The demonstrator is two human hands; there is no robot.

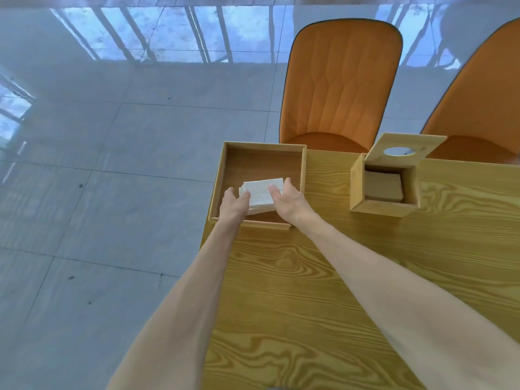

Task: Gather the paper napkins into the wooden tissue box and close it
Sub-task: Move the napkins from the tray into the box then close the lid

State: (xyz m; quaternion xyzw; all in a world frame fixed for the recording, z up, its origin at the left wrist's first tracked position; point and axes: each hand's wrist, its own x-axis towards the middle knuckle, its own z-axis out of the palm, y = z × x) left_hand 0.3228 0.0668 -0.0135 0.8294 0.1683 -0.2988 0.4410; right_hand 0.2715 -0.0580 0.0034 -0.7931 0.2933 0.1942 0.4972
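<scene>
A stack of white paper napkins (260, 194) lies in a shallow wooden tray (302, 170) at the table's far left corner. My left hand (235, 202) grips the stack's left side and my right hand (287, 199) grips its right side. To the right stands the wooden tissue box (380, 206), its hinged lid (408, 149) with a round hole tipped up and back. A pile of napkins (382, 187) sits inside the box in shadow.
The wood-grain table (351, 277) ends at a left edge just beside the tray, with grey floor tiles (98, 192) below. Two orange chairs (342, 85) stand behind the table's far edge.
</scene>
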